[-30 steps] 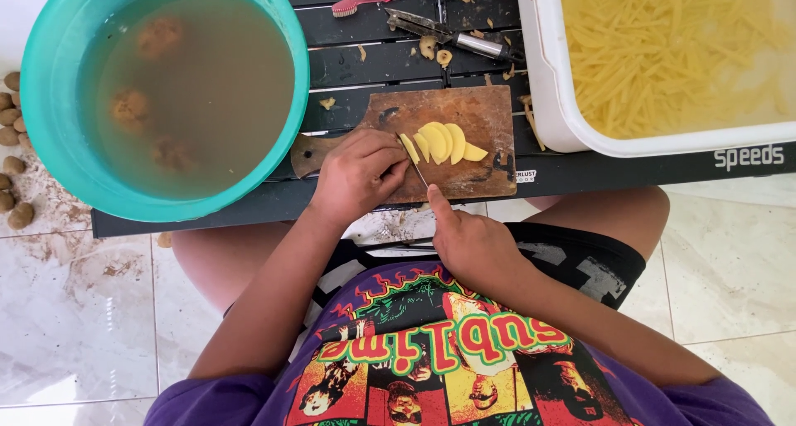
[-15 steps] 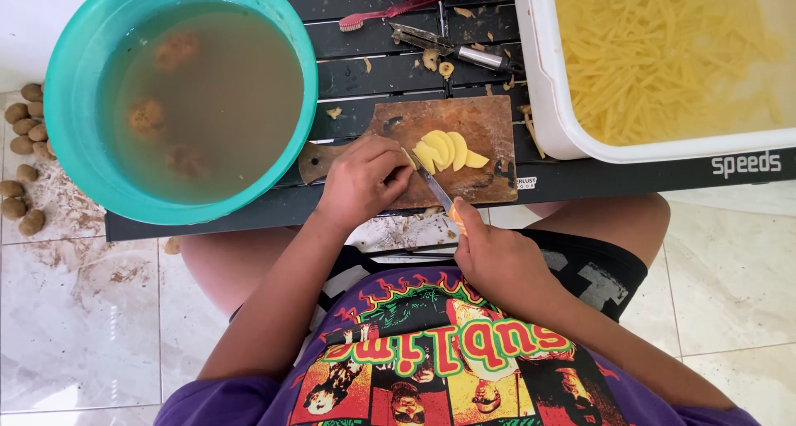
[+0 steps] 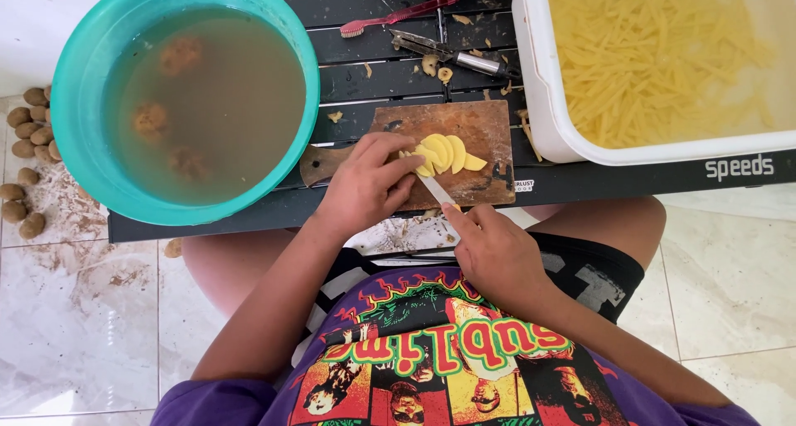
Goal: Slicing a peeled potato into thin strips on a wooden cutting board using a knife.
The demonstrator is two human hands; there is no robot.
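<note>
A fan of yellow potato slices [image 3: 448, 153] lies on a brown wooden cutting board [image 3: 485, 123] on the dark slatted table [image 3: 365, 70]. My left hand [image 3: 365, 186] rests on the board's near left part, its fingertips pressed on the leftmost slices. My right hand [image 3: 493, 248] is closed on a small knife [image 3: 434, 190], whose blade slants up and left to the slices beside my left fingers.
A teal basin [image 3: 83, 78] of murky water with several potatoes stands at the left. A white tub [image 3: 539, 94] of cut potato sticks stands at the right. A peeler [image 3: 444, 51] and a red toothbrush [image 3: 398, 15] lie behind the board. Unpeeled potatoes [image 3: 25, 136] lie on the tiled floor.
The knife has been lifted, tilted and set back against the slices, and my right hand shifted slightly right. My left fingers slid right onto the slices. The view moved a little.
</note>
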